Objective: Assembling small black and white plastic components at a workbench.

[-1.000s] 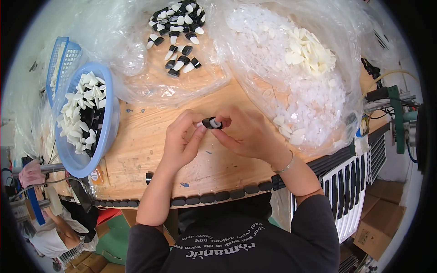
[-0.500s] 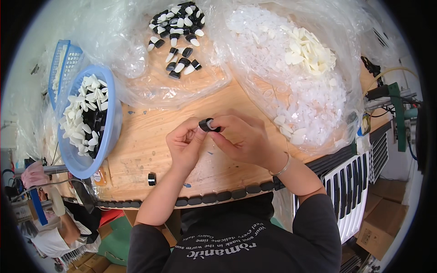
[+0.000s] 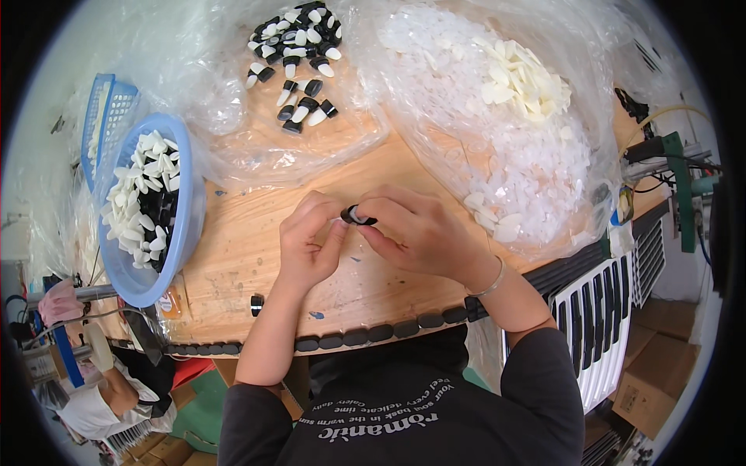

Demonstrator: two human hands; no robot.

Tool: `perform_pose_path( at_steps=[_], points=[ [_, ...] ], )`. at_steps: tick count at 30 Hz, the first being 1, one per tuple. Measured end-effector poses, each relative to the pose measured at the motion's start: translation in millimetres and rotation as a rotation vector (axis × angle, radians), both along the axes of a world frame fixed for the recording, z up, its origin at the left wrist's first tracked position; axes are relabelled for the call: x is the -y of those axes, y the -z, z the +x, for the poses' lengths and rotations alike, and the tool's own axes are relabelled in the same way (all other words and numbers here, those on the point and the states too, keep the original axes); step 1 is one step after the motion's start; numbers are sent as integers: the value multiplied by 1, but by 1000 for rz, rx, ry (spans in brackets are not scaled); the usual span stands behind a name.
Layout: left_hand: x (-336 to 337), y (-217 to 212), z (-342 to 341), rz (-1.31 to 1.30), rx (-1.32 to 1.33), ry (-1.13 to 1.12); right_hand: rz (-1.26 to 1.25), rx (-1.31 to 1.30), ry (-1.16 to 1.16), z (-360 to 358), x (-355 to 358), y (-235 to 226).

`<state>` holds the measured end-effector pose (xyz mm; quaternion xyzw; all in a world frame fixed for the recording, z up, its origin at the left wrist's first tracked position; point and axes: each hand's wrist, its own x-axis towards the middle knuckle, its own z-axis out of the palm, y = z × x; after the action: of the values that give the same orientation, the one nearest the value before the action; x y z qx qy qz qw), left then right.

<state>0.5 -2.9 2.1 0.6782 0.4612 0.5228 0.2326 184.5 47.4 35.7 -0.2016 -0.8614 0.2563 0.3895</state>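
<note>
Over the middle of the wooden table, my left hand (image 3: 308, 242) and my right hand (image 3: 412, 237) meet at a small black cap (image 3: 349, 217). Fingertips of both hands pinch it from either side. Something pale and round shows inside the cap, at my right fingertips; what it is cannot be made out. Another small black cap (image 3: 256, 304) stands on the table beside my left forearm. Black caps with white tongue-shaped pieces (image 3: 299, 39) are heaped on clear plastic film beyond my hands.
A blue basin (image 3: 199, 213) of white pieces and black caps stands at the left, beside a blue basket (image 3: 87, 144). Clear plastic with many translucent pieces (image 3: 536, 175) and cream ovals (image 3: 524, 81) covers the far right. Black oval pieces (image 3: 357, 339) line the table's near edge.
My hands stay together at the cap, which has turned slightly between my fingertips. The left fingers have shifted a little. The whole view has moved slightly.
</note>
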Motion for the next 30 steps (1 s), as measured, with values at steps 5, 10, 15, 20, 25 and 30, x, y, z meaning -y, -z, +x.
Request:
perform_pose_path(
  at_steps=[5, 10, 15, 20, 25, 30],
  points=[
    [-2, 4, 7, -7, 35, -21, -26, -6, 67, -4, 1, 0],
    [-2, 2, 15, 312, -223, -226, -17, 7, 146, -9, 6, 7],
    [-2, 2, 15, 333, -241, -218, 145, -73, 170, -11, 3, 8],
    [1, 0, 2, 242, -172, -248, -266, 45, 312, 24, -38, -8],
    [-3, -3, -1, 218, -52, -167, -217, 703, 645, 97, -86, 13],
    [-2, -6, 1, 228, -52, -168, -372, 696, 525, 87, -87, 21]
  ],
)
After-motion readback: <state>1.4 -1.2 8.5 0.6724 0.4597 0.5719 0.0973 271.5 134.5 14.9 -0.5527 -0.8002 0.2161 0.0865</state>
